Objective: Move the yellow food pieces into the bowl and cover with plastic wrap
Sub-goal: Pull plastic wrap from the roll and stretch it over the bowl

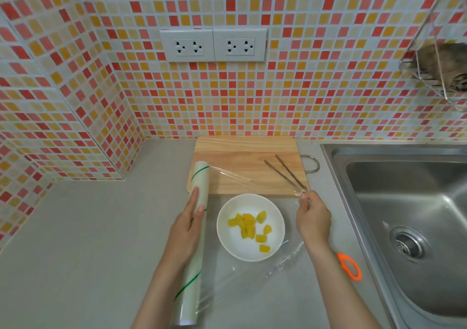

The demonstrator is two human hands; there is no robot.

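Observation:
A white bowl (250,227) stands on the grey counter with several yellow food pieces (249,225) inside. My left hand (185,230) grips a roll of plastic wrap (194,242) lying lengthwise left of the bowl. A clear sheet of wrap (283,255) stretches from the roll over the bowl to the right. My right hand (312,216) pinches the sheet's far edge just right of the bowl, near the cutting board's front corner.
A wooden cutting board (242,157) lies behind the bowl with metal tongs (286,173) on its right side. Orange-handled scissors (350,266) lie by my right forearm. A steel sink (414,215) fills the right. The tiled wall carries two power sockets (213,45).

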